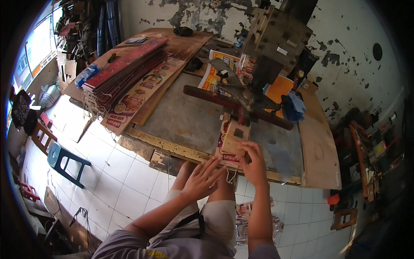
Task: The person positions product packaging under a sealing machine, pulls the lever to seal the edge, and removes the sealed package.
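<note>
A worn grey worktable (185, 114) fills the middle of the frame. A tall stack of printed card sheets (129, 71) lies on its upper left, and a dark metal press (258, 73) with a red bar stands at upper centre. Just below the press, at the table's near edge, lies a small brown paper bag (230, 139). The right hand (254, 162) pinches its lower edge beside a white string (232, 175). The left hand (202, 179) hovers lower left of the bag, fingers spread.

We look down into a small workshop. A worn metal press (263, 60) stands on a scarred wooden workbench (189, 116), beside stacked printed cardboard sheets (125, 69) and peeling walls (345, 39).
</note>
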A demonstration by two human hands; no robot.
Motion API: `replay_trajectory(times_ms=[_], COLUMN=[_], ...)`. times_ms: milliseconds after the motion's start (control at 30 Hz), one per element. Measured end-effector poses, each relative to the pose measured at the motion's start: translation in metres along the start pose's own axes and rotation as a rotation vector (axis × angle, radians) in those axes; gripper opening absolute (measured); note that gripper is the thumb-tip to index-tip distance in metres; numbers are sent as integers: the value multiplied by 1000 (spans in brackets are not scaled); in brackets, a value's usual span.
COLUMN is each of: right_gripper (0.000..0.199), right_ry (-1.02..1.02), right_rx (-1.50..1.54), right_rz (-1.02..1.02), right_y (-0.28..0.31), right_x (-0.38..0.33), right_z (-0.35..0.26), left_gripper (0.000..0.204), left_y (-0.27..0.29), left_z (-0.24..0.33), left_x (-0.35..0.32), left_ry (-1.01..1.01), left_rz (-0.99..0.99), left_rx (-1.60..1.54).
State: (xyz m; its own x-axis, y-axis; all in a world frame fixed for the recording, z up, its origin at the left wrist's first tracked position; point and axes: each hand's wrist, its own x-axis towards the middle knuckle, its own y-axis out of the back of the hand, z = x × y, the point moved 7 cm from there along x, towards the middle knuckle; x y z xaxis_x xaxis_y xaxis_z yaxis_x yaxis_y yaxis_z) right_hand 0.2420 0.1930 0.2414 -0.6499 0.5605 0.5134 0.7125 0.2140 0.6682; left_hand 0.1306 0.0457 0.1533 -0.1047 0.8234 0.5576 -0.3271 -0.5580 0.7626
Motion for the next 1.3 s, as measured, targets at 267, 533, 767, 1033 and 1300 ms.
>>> replay_trajectory(times_ms=[267,533,767,1033,1300], right_gripper=[29,25,23,25,32], right_ry=[-16,-178,-414,-520,-618], right_rx=[29,-296,-449,-494,-427], right_rz=[125,423,474,530,579], right_y=[64,154,224,228,231], right_x=[-67,-86,-110,-128,-133], right_z=[-12,62,207,242,241], left_gripper=[53,65,67,60,66], left_y=[27,64,35,10,7], left_z=[-44,-103,-126,-133,-136], left_x=[-34,-27,-47,-46,-47], left_ry=[48,256,180,165,136], left_rz=[207,400,395,624,609], left_rx=[14,159,232,261,297])
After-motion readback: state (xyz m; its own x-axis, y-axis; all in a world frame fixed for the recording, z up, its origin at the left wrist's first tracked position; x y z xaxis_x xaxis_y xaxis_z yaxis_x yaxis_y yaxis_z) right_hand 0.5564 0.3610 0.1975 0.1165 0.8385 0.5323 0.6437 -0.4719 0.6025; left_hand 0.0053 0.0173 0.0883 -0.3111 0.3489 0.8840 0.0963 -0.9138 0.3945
